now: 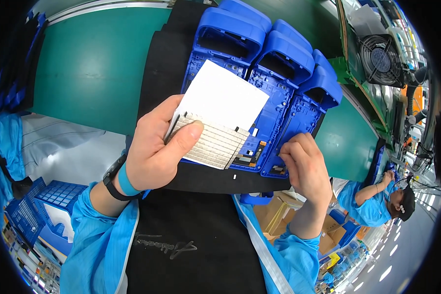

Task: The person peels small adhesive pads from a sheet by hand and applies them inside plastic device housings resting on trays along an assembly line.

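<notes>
My left hand [159, 147] grips a white backing sheet [225, 93] by its left edge, thumb on top. Rows of silver-grey strips [208, 145] cover the sheet's near part, with a few small black bits at their ends. Under and beyond it lie three blue plastic housings side by side: a left one [230, 29], a middle one [271, 101] and a right one [299, 119]. My right hand [304, 164] is over the near end of the right housing, its fingertips pinched together. Whatever they may hold is hidden. The sheet covers much of the left housing.
The housings rest on a black mat [210, 180] over a green bench [98, 63]. A small white piece [234, 177] lies on the mat. A fan [380, 60] stands at the far right. Blue crates [54, 215] are at lower left; another person [377, 201] works at right.
</notes>
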`<action>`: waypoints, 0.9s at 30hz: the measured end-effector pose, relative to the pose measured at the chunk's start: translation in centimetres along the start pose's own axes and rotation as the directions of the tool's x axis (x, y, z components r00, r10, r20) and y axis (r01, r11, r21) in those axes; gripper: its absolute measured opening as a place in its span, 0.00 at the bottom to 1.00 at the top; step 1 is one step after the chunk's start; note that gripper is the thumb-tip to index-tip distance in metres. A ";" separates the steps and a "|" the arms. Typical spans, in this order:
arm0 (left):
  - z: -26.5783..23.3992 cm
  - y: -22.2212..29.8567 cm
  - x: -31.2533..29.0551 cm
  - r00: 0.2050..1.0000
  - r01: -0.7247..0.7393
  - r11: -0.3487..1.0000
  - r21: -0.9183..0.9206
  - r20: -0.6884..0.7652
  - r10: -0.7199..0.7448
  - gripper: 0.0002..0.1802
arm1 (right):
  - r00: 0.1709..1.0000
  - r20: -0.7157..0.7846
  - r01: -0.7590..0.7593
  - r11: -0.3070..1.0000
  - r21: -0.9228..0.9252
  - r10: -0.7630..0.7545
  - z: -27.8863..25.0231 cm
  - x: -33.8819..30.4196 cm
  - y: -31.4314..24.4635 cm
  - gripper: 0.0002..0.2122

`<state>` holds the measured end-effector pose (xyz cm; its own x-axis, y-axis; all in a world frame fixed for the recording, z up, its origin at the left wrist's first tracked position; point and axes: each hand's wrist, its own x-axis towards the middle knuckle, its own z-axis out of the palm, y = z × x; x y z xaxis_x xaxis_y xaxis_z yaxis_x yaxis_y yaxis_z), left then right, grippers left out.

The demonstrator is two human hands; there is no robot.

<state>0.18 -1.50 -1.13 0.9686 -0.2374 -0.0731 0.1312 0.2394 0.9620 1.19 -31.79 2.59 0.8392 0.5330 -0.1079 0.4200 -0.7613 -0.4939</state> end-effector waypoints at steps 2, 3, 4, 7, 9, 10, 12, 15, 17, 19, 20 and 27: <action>0.1 0.2 0.0 1.000 0.009 1.000 -0.006 -0.005 -0.009 0.17 | 1.000 0.004 0.012 1.000 -0.014 -0.012 0.1 -0.1 0.1 0.06; 0.2 0.2 0.0 1.000 0.015 1.000 -0.011 -0.012 -0.015 0.17 | 1.000 0.004 0.013 1.000 -0.014 -0.012 0.1 0.0 0.1 0.06; 0.2 0.2 0.0 1.000 0.015 1.000 -0.011 -0.013 -0.016 0.17 | 1.000 0.010 0.013 1.000 -0.022 -0.013 0.2 0.0 0.0 0.06; 0.0 0.2 -0.1 1.000 0.014 1.000 0.001 -0.001 -0.014 0.17 | 1.000 0.013 0.013 0.999 -0.036 -0.013 0.3 0.1 -0.2 0.06; 0.0 0.2 -0.1 1.000 0.023 1.000 -0.011 -0.004 -0.023 0.17 | 1.000 0.010 0.012 0.999 -0.042 -0.011 0.3 0.1 -0.4 0.06; 0.0 0.2 -0.1 1.000 0.022 1.000 -0.012 -0.002 -0.022 0.17 | 1.000 -0.002 0.018 0.996 -0.088 -0.018 0.3 0.0 -0.5 0.06; 0.0 0.3 -0.1 1.000 0.016 1.000 -0.012 -0.002 -0.016 0.16 | 1.000 -0.013 0.025 0.991 -0.134 -0.027 0.3 -0.2 -0.6 0.06; 0.0 0.3 -0.1 1.000 0.012 1.000 -0.020 -0.007 -0.012 0.17 | 0.998 -0.065 -0.013 0.982 -0.186 0.000 0.7 -0.6 -0.5 0.06; 0.0 0.4 -0.1 1.000 0.015 1.000 -0.021 -0.002 -0.015 0.17 | 0.995 -0.103 -0.014 0.991 -0.134 0.000 0.9 -0.8 -0.4 0.06; -0.1 0.3 -0.1 1.000 0.019 1.000 -0.018 -0.005 -0.019 0.17 | 0.989 -0.147 -0.034 0.997 -0.063 0.025 0.8 -1.3 -0.4 0.07; -0.2 0.2 -0.1 1.000 0.019 1.000 -0.013 -0.001 -0.019 0.18 | 0.980 -0.190 -0.052 0.999 0.009 0.052 0.7 -1.6 -0.3 0.07; -0.2 0.3 -0.1 1.000 0.029 1.000 -0.005 -0.002 -0.029 0.18 | 0.972 -0.198 -0.134 0.991 -0.019 0.128 1.1 -3.8 0.4 0.06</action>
<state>0.15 -1.22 -0.85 0.9648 -0.2428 -0.1013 0.1603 0.2369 0.9582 -2.18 -33.68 1.82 0.9377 0.3475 0.0025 0.3099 -0.8329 -0.4585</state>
